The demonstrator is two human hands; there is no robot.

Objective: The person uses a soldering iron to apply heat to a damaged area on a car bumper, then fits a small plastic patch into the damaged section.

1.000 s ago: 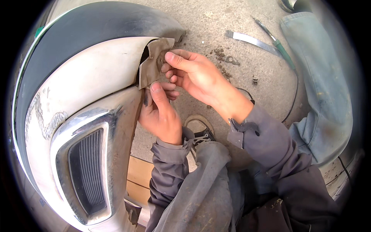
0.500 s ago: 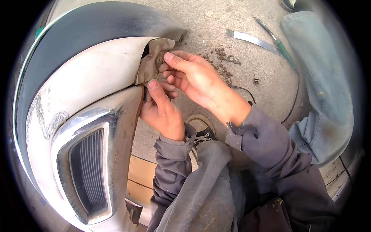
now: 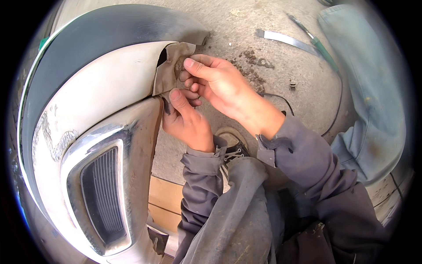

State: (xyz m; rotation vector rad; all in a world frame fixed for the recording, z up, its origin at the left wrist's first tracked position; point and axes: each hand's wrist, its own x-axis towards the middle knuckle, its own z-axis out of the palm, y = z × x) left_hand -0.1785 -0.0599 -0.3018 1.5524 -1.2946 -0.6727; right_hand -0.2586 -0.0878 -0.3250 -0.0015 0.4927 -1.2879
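A scuffed white and dark grey car bumper [image 3: 103,75] fills the left side, with a chrome-framed vent [image 3: 103,198] low on it. At its right end a brown, dirt-covered flange [image 3: 169,70] sticks out, a dark slot beside it. My right hand [image 3: 224,86] pinches the flange's outer edge, thumb on the near side and fingers curled behind. Just below, my left hand [image 3: 189,121] grips the lower corner of the flange, thumb up, its fingertips partly hidden behind the bumper edge. The two hands nearly touch.
On the concrete beyond lie a metal strip [image 3: 290,41], a green-handled soldering iron [image 3: 323,53] with a cord, crumbled dirt [image 3: 252,77] and a small clip [image 3: 292,86]. Another person's leg [image 3: 365,88] stands at the right. My shoe [image 3: 233,143] is below my hands.
Both hands stay at the flange with nearly the same grip. My left wrist has shifted slightly right, and the view has moved a little.
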